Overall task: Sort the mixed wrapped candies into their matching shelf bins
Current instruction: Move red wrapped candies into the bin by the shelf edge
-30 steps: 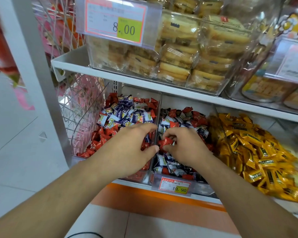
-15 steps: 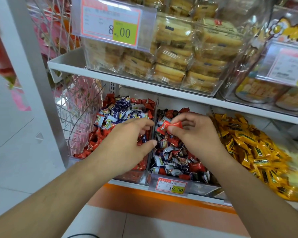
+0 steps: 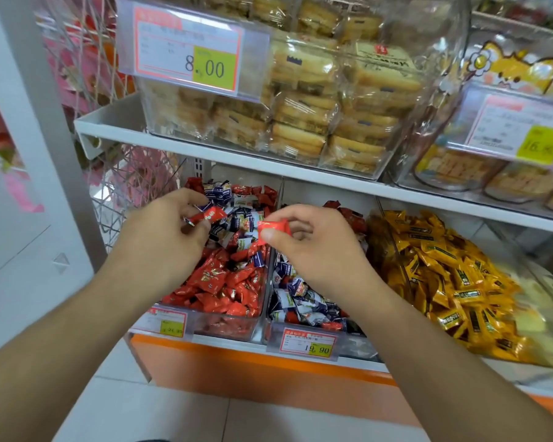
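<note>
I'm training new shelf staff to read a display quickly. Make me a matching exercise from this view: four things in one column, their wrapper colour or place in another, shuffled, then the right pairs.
Things:
1. candy in the right hand
2. middle bin
3. rightmost bin
4. packaged cakes

Descriptions:
A. yellow wrappers
B. upper shelf
C. plain red wrapper, pinched
D. mostly blue-and-white wrappers, a few red

Pairs: 1-C, 2-D, 3-A, 4-B

Glossy, crinkled red foil-like candy wrappers (image 3: 224, 282) fill the left clear smooth plastic bin (image 3: 230, 327), shiny yellow wrappers (image 3: 444, 282) heap at right, above a matt white shelf board (image 3: 268, 164) and wire mesh (image 3: 109, 212).
</note>
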The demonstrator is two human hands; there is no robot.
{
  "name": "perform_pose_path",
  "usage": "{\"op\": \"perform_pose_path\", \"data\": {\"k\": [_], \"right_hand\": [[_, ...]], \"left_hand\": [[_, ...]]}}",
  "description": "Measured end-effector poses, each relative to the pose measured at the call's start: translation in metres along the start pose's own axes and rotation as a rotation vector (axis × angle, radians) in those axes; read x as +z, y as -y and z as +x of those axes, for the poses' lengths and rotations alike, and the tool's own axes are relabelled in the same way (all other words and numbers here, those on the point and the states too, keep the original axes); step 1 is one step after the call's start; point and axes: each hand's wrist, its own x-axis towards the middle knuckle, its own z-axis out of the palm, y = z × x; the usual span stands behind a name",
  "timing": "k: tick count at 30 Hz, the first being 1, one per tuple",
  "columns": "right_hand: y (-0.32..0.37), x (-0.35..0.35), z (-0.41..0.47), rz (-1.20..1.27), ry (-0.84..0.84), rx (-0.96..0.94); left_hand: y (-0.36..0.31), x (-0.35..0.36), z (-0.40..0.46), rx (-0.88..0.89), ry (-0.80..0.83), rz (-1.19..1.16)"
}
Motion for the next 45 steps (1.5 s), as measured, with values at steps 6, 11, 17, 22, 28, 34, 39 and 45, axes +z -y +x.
{"op": "perform_pose_path", "data": {"k": [6,11,17,22,28,34,39,45], "right_hand": [[-0.017,-0.018,0.013,0.011,-0.092,0.057],[-0.058,-0.028,0.019,-0.236,-0.125,0.081],[-0.067,-0.014,0.022,-0.501,0.059,0.115],[-0.078,-0.014,0.026,-0.546,0.099,0.077],[-0.076,-0.024,0.021,-0.490,-0.022,0.073],[-0.057,-0.042,0.016,-0.166,-0.204,0.077],[-0.015,-0.029,-0.002,0.243,-0.075,0.065],[-0.005,-0.011,-0.006,0.260,-0.030,0.060]], "left_hand": [[-0.009,0.008,-0.008,0.081,0.103,0.022],[-0.024,0.023,-0.021,0.235,0.308,0.073],[-0.032,0.032,-0.028,0.271,0.398,0.102],[-0.035,0.029,-0.028,0.242,0.397,0.072],[-0.035,0.030,-0.027,0.212,0.407,0.069],[-0.035,0.029,-0.025,0.199,0.367,0.029],[-0.034,0.027,-0.019,0.156,0.272,-0.278],[-0.026,0.010,-0.015,0.114,0.079,-0.241]]}}
